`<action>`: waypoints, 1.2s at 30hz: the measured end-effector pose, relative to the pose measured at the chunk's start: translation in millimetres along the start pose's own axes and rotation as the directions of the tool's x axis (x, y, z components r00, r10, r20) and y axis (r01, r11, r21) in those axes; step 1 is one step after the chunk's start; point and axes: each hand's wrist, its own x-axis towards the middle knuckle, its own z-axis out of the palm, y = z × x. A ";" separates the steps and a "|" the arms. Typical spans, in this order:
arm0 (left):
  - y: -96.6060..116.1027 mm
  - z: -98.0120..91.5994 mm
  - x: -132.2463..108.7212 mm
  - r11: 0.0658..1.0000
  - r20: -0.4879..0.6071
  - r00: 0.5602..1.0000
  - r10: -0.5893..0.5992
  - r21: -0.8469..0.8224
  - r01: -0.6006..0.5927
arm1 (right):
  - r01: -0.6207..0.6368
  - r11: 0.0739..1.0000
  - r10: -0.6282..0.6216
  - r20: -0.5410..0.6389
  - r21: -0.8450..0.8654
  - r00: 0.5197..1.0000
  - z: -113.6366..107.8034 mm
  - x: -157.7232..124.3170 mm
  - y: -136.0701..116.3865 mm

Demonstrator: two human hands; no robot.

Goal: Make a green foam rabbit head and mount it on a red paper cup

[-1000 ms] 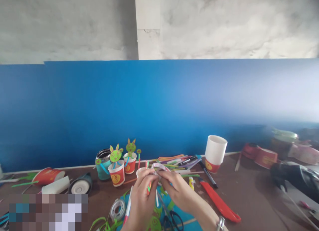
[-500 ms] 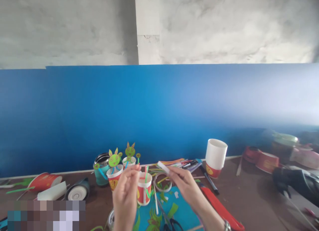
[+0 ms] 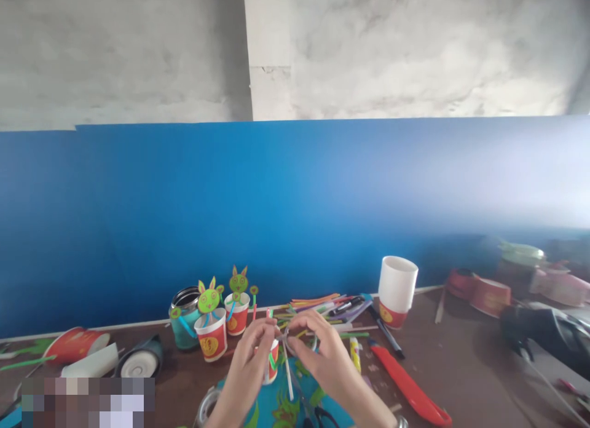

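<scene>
My left hand (image 3: 251, 361) and my right hand (image 3: 325, 355) meet fingertip to fingertip above the blue sheet (image 3: 338, 398). Both are closed in a pinch on a small whitish strip (image 3: 284, 334), mostly hidden by the fingers. Partly covered by my left hand, a red and white paper cup (image 3: 271, 369) has straws in it. Below my hands lie a thin white stick (image 3: 289, 379), dark-handled scissors (image 3: 319, 417) and green paper cutouts (image 3: 286, 409). A roll of tape (image 3: 208, 406) sits just left of my left wrist.
Cups with green rabbit-faced figures (image 3: 209, 300) stand beside a teal flask (image 3: 184, 334). Coloured sticks and pens (image 3: 322, 305) lie behind my hands. To the right are stacked white cups (image 3: 399, 283), a yellow tube (image 3: 354, 354) and a long red object (image 3: 408, 385).
My hands were apart, with a white piece held up in the right one. They have come together and lower, over the cup's right side. The yellow tube now shows.
</scene>
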 end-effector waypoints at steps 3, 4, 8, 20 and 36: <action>-0.9 4.4 -2.3 0.996 0.035 0.998 0.043 0.071 -0.045 | 0.059 0.998 -0.060 -0.035 -0.035 0.998 2.6 -2.9 -6.2; -1.1 5.8 -3.5 0.995 0.046 0.998 0.049 0.081 -0.053 | 0.085 0.994 -0.088 -0.034 -0.071 0.996 3.5 -4.1 -5.6; -6.3 5.2 -4.3 0.998 0.051 0.998 0.030 0.061 -0.033 | 0.200 0.949 -0.205 0.004 -0.245 0.979 3.9 -7.6 -4.4; -44.3 -13.8 55.8 0.940 0.117 0.993 0.000 0.339 -0.040 | -0.037 0.999 0.036 -0.097 -0.009 0.995 -7.9 2.3 0.0; -8.2 22.7 7.1 0.879 0.184 0.974 0.131 0.432 -0.200 | -0.185 0.979 0.177 0.100 0.087 0.979 -1.0 5.1 15.5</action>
